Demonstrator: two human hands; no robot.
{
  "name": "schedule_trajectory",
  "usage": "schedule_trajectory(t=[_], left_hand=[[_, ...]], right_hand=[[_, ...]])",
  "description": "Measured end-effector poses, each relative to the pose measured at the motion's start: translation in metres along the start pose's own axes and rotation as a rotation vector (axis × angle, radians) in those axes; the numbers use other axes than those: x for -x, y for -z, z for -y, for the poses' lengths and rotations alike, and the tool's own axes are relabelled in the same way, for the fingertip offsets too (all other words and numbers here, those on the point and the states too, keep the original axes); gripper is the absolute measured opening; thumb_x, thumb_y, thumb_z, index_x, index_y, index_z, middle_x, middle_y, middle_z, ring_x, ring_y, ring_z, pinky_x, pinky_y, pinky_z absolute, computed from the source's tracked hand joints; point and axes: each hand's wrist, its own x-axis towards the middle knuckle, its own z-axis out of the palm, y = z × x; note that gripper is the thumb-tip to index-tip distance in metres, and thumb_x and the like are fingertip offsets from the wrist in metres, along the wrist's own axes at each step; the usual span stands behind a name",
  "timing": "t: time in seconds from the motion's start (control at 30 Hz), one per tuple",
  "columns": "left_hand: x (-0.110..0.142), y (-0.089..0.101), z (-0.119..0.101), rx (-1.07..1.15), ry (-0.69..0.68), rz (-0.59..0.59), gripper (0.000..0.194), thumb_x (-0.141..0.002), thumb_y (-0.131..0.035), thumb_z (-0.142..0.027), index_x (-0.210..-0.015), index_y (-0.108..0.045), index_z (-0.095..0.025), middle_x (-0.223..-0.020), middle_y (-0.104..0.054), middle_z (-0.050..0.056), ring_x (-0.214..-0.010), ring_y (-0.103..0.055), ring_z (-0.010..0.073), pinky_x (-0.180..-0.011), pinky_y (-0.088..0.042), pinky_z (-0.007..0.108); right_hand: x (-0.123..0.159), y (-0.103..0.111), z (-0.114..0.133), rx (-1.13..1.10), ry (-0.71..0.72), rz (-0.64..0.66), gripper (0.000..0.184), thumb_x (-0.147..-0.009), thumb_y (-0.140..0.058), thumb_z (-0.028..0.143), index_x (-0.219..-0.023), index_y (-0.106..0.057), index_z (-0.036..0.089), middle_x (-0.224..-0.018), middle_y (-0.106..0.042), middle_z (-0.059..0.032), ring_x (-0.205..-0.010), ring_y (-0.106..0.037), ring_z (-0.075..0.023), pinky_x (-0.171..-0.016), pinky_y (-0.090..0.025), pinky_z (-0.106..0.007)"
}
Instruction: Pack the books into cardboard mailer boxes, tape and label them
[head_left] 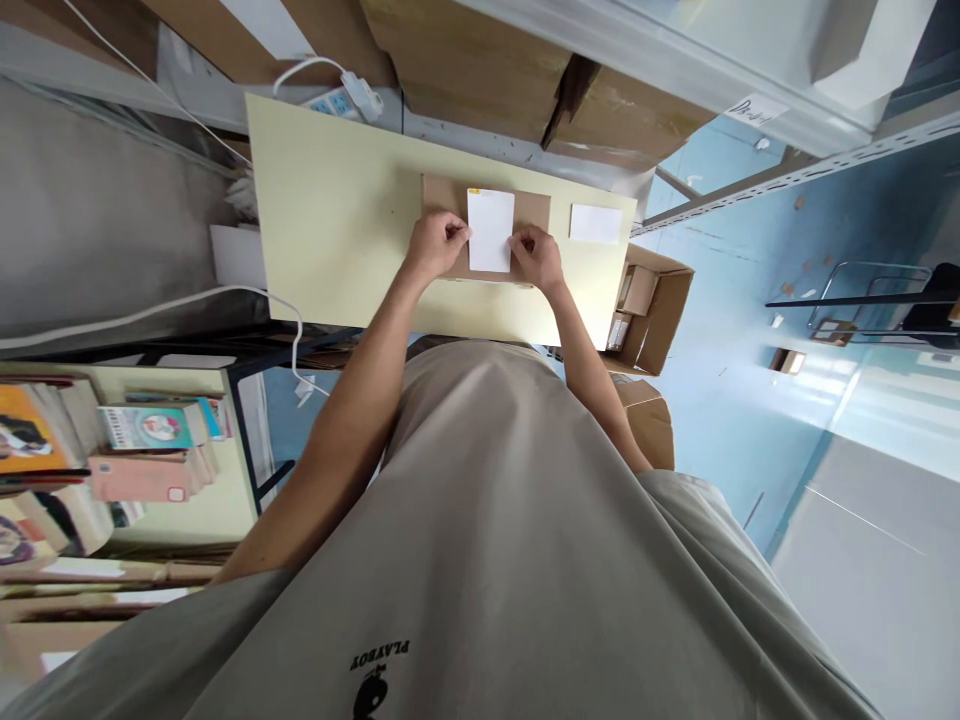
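Observation:
A white paper sheet (491, 232) with a small yellow mark at its top left corner is over a flat brown cardboard piece (531, 206) on the pale yellow table (337, 220). My left hand (440, 243) pinches the sheet's left edge between thumb and fingertips. At the opposite edge, my right hand (537, 257) pinches it the same way, a little lower. Whether the sheet touches the cardboard or hovers just above it, I cannot tell. Another white paper (595, 223) lies flat on the table to the right.
An open cardboard box (660, 315) stands off the table's right end. Behind the table are a power strip (334, 103) and large cartons (480, 75). Stacked books (150, 425) fill a surface at the left, near a white cable (225, 290). A metal shelf (750, 80) overhangs the back right.

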Motion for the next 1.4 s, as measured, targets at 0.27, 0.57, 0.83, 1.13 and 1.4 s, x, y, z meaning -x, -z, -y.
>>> schedule_trajectory(t=[0.27, 0.57, 0.83, 1.13, 1.4], left_hand=[[0.003, -0.002, -0.002, 0.017, 0.010, 0.005, 0.020, -0.102, -0.076, -0.048, -0.104, -0.079, -0.028, -0.104, -0.084, 0.009, -0.116, -0.077, 0.0305, -0.110, -0.063, 0.044], [0.002, -0.004, -0.002, -0.029, 0.036, -0.011, 0.012, -0.100, -0.071, -0.036, -0.100, -0.075, -0.025, -0.110, -0.084, 0.009, -0.111, -0.075, 0.0279, -0.113, -0.060, 0.045], [0.004, -0.004, -0.005, -0.038, 0.023, -0.025, 0.008, -0.100, -0.071, -0.033, -0.098, -0.075, -0.026, -0.106, -0.083, 0.008, -0.111, -0.074, 0.0281, -0.112, -0.060, 0.044], [0.004, -0.006, -0.004, -0.041, 0.037, -0.051, 0.007, -0.097, -0.071, -0.033, -0.094, -0.072, -0.026, -0.109, -0.083, 0.009, -0.107, -0.074, 0.0274, -0.112, -0.060, 0.045], [0.009, -0.007, -0.010, -0.061, 0.008, -0.062, 0.008, -0.101, -0.071, -0.035, -0.100, -0.073, -0.027, -0.105, -0.080, 0.007, -0.113, -0.074, 0.0280, -0.112, -0.059, 0.044]], right_hand=[[0.004, -0.001, 0.005, 0.018, -0.007, 0.001, 0.042, -0.106, -0.077, 0.071, -0.108, -0.075, 0.030, -0.106, -0.080, -0.0083, -0.115, -0.074, -0.0329, -0.115, -0.064, -0.057], [0.005, -0.004, -0.001, 0.037, 0.001, -0.018, 0.041, -0.107, -0.075, 0.072, -0.107, -0.074, 0.031, -0.107, -0.080, -0.0075, -0.110, -0.074, -0.0317, -0.114, -0.064, -0.055], [0.004, -0.006, -0.008, 0.050, 0.003, -0.022, 0.036, -0.109, -0.075, 0.067, -0.109, -0.075, 0.030, -0.107, -0.080, -0.0074, -0.109, -0.074, -0.0310, -0.113, -0.064, -0.054], [0.007, -0.006, 0.000, 0.032, -0.036, -0.029, 0.042, -0.108, -0.073, 0.071, -0.111, -0.076, 0.029, -0.108, -0.080, -0.0082, -0.110, -0.075, -0.0311, -0.114, -0.063, -0.056], [0.010, -0.006, 0.006, 0.030, 0.001, -0.033, 0.042, -0.108, -0.075, 0.071, -0.113, -0.076, 0.030, -0.106, -0.078, -0.0064, -0.111, -0.074, -0.0304, -0.113, -0.063, -0.055]])
